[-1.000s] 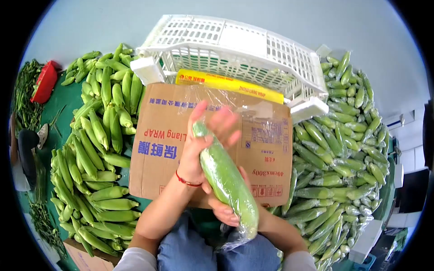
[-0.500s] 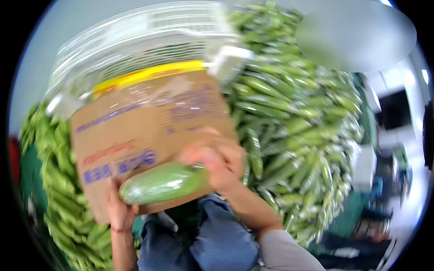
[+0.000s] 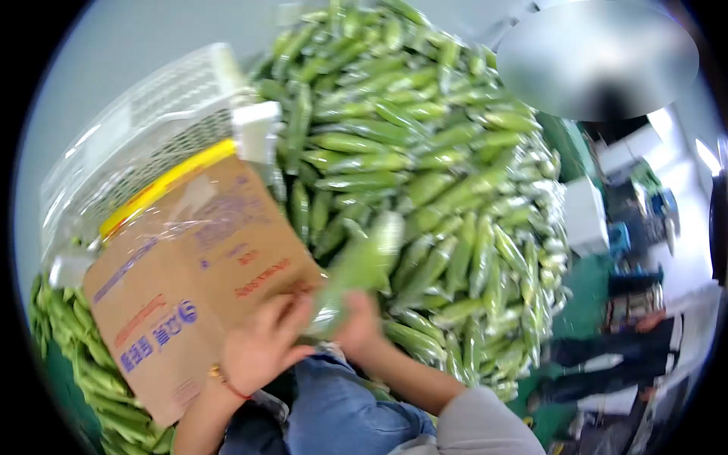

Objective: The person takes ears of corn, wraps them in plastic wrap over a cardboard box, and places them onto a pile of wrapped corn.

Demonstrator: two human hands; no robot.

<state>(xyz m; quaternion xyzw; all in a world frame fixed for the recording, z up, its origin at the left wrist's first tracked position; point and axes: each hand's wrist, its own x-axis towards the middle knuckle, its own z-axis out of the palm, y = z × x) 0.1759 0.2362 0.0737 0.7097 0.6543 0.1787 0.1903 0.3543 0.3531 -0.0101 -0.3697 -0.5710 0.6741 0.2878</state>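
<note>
A green ear of corn [image 3: 355, 269], in its husk and wrapped in clear film, is blurred and tilts up to the right above my lap. My right hand [image 3: 360, 324] is closed round the right side of its lower end. At the left of that end is my left hand [image 3: 264, 345], fingers spread and partly bent; whether the fingertips touch the film is hard to tell. Beneath the left hand lies a printed brown cardboard sheet [image 3: 182, 280] with a yellow strip along its far edge.
A white slotted plastic crate [image 3: 144, 129] stands behind the cardboard. Wrapped corn [image 3: 447, 167] forms a large heap on the right; green ears without visible film [image 3: 83, 356] are piled at left. Another person's dark-clothed legs [image 3: 607, 360] appear far right.
My view has swung right, so the cardboard and crate sit farther left. The wrapped corn has gone from lying nearly level between both hands to tilted upward, its far end pointing toward the wrapped heap.
</note>
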